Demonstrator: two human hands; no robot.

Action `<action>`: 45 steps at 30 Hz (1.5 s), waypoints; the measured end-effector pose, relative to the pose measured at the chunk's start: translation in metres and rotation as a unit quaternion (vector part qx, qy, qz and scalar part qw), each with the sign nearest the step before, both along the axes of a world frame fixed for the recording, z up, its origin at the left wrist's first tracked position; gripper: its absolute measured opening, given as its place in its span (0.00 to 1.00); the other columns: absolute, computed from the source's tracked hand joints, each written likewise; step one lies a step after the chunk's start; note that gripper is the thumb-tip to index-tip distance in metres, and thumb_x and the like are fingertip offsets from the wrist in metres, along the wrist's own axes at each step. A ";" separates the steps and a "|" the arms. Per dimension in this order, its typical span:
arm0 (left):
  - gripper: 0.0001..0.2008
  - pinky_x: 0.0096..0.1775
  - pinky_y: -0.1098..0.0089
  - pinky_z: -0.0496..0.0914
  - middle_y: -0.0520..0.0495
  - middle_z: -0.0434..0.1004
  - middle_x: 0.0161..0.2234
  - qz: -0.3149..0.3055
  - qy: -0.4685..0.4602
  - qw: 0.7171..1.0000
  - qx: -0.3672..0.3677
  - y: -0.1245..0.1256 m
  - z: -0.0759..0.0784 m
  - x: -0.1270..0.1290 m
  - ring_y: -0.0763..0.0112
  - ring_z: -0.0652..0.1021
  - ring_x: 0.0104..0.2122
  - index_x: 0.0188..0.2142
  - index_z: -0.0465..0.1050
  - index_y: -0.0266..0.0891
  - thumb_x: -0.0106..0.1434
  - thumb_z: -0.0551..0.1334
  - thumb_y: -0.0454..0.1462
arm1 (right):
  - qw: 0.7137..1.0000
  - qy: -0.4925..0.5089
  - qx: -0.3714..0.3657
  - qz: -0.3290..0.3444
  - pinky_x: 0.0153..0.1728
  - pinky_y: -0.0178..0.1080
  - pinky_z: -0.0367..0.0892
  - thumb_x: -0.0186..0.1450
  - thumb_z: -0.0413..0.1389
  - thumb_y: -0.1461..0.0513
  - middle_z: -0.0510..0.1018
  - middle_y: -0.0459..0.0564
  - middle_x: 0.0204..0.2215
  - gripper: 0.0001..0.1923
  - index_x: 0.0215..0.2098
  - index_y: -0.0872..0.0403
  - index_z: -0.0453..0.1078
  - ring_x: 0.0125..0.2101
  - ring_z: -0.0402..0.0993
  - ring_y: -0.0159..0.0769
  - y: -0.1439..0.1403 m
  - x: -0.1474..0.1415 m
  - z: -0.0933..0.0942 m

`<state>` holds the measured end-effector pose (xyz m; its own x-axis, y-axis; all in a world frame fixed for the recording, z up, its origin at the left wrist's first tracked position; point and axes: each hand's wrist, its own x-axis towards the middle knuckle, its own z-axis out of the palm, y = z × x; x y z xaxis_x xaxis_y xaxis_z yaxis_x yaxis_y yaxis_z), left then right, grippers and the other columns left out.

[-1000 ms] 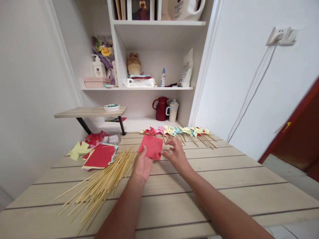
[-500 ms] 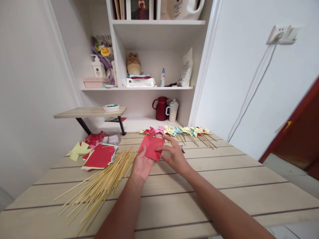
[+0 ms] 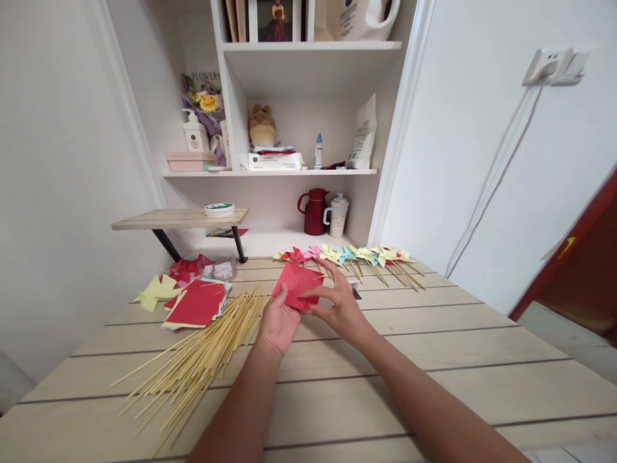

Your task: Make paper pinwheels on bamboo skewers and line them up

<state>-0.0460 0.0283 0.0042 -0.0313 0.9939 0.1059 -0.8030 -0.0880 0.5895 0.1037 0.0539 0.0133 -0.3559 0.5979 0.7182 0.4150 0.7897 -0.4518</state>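
Over the middle of the wooden table [image 3: 434, 347], both hands grip one red paper square [image 3: 296, 286]. The left hand [image 3: 279, 321] pinches its near left edge while the right hand [image 3: 337, 302] curls fingers round the right corner, bending it toward the centre. Folding it cleanly would, I judge, call for a steady left hand and a corner brought exactly to the middle before pressing. Bamboo skewers [image 3: 193, 363] lie fanned just left of the hands, beside a stack of coloured paper [image 3: 195, 305]. Finished pinwheels [image 3: 351, 256] line the far edge.
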 end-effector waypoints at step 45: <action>0.16 0.46 0.66 0.74 0.39 0.80 0.49 -0.040 -0.008 0.999 -0.005 -0.008 0.007 0.006 0.64 0.79 0.47 0.52 0.74 0.34 0.67 0.59 0.39 | 1.000 0.020 0.000 0.019 0.61 0.59 0.51 0.57 0.65 0.63 0.60 0.49 0.65 0.04 0.31 0.46 0.80 0.64 0.55 0.53 0.001 0.002 0.005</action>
<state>-0.0404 0.0206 0.0113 0.0471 0.9942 0.0962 -0.8170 -0.0171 0.5763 0.1060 0.0546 0.0187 -0.3502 0.5846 0.7319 0.3663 0.8046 -0.4674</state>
